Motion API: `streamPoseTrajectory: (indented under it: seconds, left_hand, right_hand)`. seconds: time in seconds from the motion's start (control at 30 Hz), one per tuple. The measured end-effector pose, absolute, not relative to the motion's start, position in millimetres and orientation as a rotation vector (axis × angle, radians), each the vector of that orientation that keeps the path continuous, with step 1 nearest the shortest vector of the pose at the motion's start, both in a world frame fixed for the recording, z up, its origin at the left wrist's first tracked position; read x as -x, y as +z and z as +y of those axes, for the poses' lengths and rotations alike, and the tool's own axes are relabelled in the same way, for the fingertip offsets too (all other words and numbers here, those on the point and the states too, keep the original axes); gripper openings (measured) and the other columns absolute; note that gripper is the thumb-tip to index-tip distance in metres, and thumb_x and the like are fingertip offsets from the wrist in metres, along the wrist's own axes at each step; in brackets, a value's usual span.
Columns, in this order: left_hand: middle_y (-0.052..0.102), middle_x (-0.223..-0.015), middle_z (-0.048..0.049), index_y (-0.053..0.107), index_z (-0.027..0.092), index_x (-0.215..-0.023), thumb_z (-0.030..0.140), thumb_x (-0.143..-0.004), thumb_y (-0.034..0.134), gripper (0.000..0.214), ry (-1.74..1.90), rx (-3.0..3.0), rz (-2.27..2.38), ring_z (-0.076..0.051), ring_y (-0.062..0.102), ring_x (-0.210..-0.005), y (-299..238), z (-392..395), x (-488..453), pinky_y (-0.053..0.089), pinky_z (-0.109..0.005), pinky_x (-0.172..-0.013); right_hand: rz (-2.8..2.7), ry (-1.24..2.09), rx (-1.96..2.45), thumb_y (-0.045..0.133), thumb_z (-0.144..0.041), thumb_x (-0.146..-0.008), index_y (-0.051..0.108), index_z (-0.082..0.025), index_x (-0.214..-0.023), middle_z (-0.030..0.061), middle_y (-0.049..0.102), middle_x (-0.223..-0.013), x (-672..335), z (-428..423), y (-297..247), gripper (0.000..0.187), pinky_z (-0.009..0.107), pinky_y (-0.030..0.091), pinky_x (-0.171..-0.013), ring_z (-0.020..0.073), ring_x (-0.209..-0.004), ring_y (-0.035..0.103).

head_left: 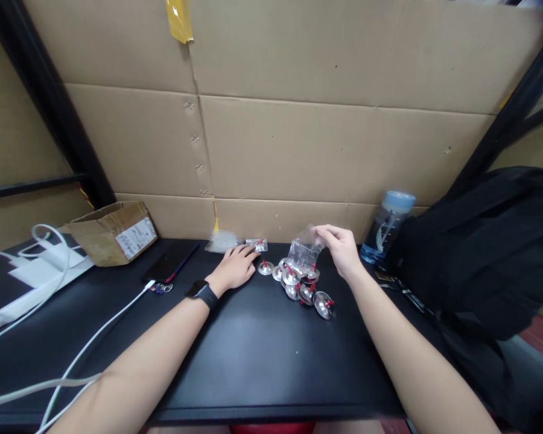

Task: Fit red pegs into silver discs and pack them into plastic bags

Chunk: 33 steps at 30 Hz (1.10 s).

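Observation:
My right hand (337, 246) pinches the upper edge of a clear plastic bag (304, 253), which hangs over the back of a pile. That pile holds several small silver finger cymbals (291, 276) with red loops; one cymbal (323, 305) leans at its front right. My left hand (235, 265) lies on the table, palm down with fingers stretched out, to the left of a single cymbal (265, 267). Just past its fingertips is a small clear packet (257, 245) with something red inside. Behind that hand lies a stack of clear plastic bags (223, 241).
On the left of the black table (271, 367) are an open cardboard box (113, 238), a dark phone (167, 264), and white cables with a power strip (40, 292). A water bottle (386, 226) and a black backpack (475, 253) stand on the right. Cardboard (289, 150) walls the back.

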<state>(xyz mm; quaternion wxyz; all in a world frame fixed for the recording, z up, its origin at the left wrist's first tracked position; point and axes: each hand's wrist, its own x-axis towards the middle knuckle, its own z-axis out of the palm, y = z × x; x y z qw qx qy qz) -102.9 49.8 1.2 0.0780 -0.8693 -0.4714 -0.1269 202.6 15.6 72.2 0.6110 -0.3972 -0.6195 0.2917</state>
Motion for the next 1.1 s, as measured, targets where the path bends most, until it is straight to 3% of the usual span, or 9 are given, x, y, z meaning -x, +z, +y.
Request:
streamPoseTrajectory:
  seconds: [0.17, 0.33, 0.5, 0.67, 0.9, 1.1]
  left_hand:
    - [0.052, -0.149, -0.0115, 0.045, 0.023, -0.147, 0.014, -0.084, 0.05, 0.064, -0.683, 2.539, -1.246, -0.029, 0.045, -0.136, 27.4, 31.3, 92.3, 0.036, -0.045, -0.109]
    - [0.049, -0.15, -0.0115, 0.046, 0.024, -0.145, 0.032, -0.077, 0.066, 0.071, -0.841, 2.643, -0.887, -0.033, 0.043, -0.136, 51.7, -2.8, 67.3, 0.034, -0.045, -0.111]
    - [0.064, -0.134, -0.0086, 0.061, 0.025, -0.128, 0.028, -0.096, 0.057, 0.032, -0.829, 2.512, -0.682, -0.025, 0.057, -0.122, 50.9, -20.1, 44.6, 0.035, -0.04, -0.1]
    - [0.075, -0.11, -0.0037, 0.066, 0.023, -0.111, 0.017, -0.102, 0.048, 0.021, -0.86, 2.419, -0.605, -0.016, 0.065, -0.097, 42.9, -16.9, 41.5, 0.033, -0.037, -0.086]
    - [0.074, -0.09, -0.003, 0.068, 0.021, -0.093, 0.018, -0.098, 0.054, 0.016, -0.734, 2.467, -0.695, -0.018, 0.064, -0.087, 48.5, 0.0, 59.8, 0.033, -0.038, -0.085]
    - [0.072, -0.081, -0.0001, 0.069, 0.022, -0.082, 0.018, -0.083, 0.064, 0.007, -0.716, 2.556, -0.968, -0.017, 0.065, -0.079, 76.7, 31.4, 129.1, 0.037, -0.033, -0.08]
  right_hand:
    - [-1.47, 0.569, 0.992, 0.063, -0.048, -0.088, 0.075, -0.016, -0.093, 0.0062, 0.072, -0.078, -196.5, 16.3, 68.2, 0.035, 0.027, 0.047, -0.055, 0.0161, -0.058, 0.06]
    - [-1.641, 0.439, 1.035, 0.06, -0.044, -0.092, 0.076, -0.017, -0.095, 0.0074, 0.075, -0.083, -184.5, 10.5, 61.9, 0.032, 0.029, 0.051, -0.057, 0.0166, -0.057, 0.063]
    - [-1.713, 0.464, 0.988, 0.063, -0.04, -0.091, 0.073, -0.019, -0.107, 0.0049, 0.074, -0.08, -174.4, 5.6, 60.1, 0.029, 0.028, 0.052, -0.059, 0.0161, -0.06, 0.065]
    - [-1.689, 0.579, 0.91, 0.067, -0.041, -0.088, 0.07, -0.018, -0.109, 0.0014, 0.068, -0.069, -170.1, 2.7, 61.4, 0.031, 0.027, 0.052, -0.059, 0.0162, -0.059, 0.064]
    - [-1.58, 0.377, 0.989, 0.063, -0.041, -0.091, 0.072, -0.019, -0.098, 0.0078, 0.075, -0.09, -175.8, 9.7, 57.3, 0.024, 0.028, 0.052, -0.066, 0.02, -0.077, 0.069]
    - [-1.632, 0.299, 1.079, 0.06, -0.036, -0.09, 0.072, -0.019, -0.096, 0.0066, 0.075, -0.087, -183.6, 14.5, 52.4, 0.022, 0.028, 0.048, -0.062, 0.0179, -0.068, 0.065]
